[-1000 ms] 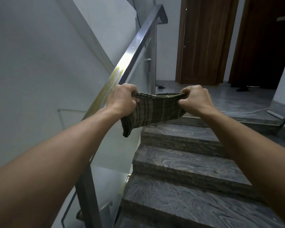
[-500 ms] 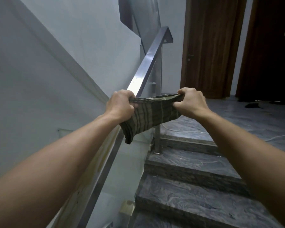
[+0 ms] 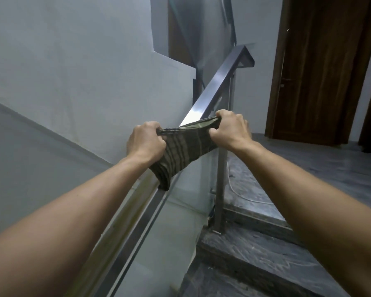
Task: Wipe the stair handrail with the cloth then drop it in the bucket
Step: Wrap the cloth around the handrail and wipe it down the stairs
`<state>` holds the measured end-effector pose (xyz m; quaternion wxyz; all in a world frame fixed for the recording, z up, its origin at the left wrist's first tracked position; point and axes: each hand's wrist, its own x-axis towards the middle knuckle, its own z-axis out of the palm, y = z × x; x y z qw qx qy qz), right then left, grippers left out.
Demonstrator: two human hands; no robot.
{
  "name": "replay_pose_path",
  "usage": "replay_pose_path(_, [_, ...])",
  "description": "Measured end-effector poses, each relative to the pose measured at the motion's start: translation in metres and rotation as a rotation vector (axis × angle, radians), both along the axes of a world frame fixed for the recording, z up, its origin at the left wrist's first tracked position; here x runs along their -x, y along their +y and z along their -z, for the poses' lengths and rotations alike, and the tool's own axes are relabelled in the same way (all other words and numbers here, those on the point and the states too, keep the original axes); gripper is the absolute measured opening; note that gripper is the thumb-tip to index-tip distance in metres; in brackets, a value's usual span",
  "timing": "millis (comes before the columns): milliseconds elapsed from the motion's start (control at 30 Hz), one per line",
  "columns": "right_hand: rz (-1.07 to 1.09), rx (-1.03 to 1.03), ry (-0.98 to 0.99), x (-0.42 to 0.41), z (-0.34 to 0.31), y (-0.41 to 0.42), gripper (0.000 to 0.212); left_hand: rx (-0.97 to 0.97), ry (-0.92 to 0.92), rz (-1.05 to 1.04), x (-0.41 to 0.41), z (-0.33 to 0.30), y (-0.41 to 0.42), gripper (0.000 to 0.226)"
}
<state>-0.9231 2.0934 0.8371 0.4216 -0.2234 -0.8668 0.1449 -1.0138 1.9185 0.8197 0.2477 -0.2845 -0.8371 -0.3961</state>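
Observation:
A dark green striped cloth (image 3: 183, 150) is stretched between my two fists above the steel handrail (image 3: 220, 81). My left hand (image 3: 145, 142) grips its left end, to the left of the rail. My right hand (image 3: 230, 129) grips the right end, just right of the rail. The cloth hangs down across the rail, its lower corner touching the metal near the middle of the view. The rail runs diagonally from bottom left up to a bent end at the landing. No bucket is in view.
A glass panel (image 3: 180, 211) sits below the rail, held by a steel post (image 3: 221, 189). Grey marble steps (image 3: 255, 254) rise on the right to a landing with a wooden door (image 3: 321, 71). A white cable (image 3: 242, 194) lies on the landing. A white wall (image 3: 73, 61) stands left.
The view has moved up the stairs toward the landing. Both hands, still holding the cloth taut, have shifted left so the cloth now lies across the handrail.

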Motion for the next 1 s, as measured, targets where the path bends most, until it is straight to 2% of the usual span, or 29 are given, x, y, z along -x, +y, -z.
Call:
replay_pose_path(233, [-0.003,-0.118,-0.116,0.056,-0.033,0.017,0.038,0.012,0.002,-0.196,0.015,-0.011,0.035,0.018])
replay_pose_path(400, [-0.057,-0.136,-0.268,0.091,-0.032,0.03,0.075,0.063,0.051,-0.245,0.022,-0.003,0.06,0.026])
replay_pose_path(467, [-0.091,-0.103,-0.331,0.097,-0.027,0.038,0.089,0.08,0.161,-0.287,0.019,0.005,0.068,0.037])
replay_pose_path(567, [-0.125,-0.129,-0.37,0.104,-0.02,0.051,0.091,0.123,0.285,-0.135,0.009,0.013,0.078,0.044])
replay_pose_path(667, [-0.136,-0.198,-0.445,0.113,-0.024,0.064,0.076,0.285,0.112,0.075,0.01,0.021,0.091,0.064])
replay_pose_path(733, [-0.15,-0.235,-0.518,0.116,-0.033,0.072,0.066,0.406,-0.012,0.083,0.018,0.025,0.096,0.074])
replay_pose_path(833, [-0.205,-0.238,-0.607,0.117,-0.052,0.085,0.061,0.476,-0.027,0.057,0.029,0.027,0.101,0.075])
replay_pose_path(900, [-0.231,-0.24,-0.688,0.117,-0.066,0.092,0.069,0.481,-0.03,0.05,0.033,0.022,0.105,0.075])
replay_pose_path(1000, [-0.155,-0.339,-0.806,0.12,-0.076,0.101,0.092,0.516,-0.017,0.027,0.038,0.014,0.115,0.078])
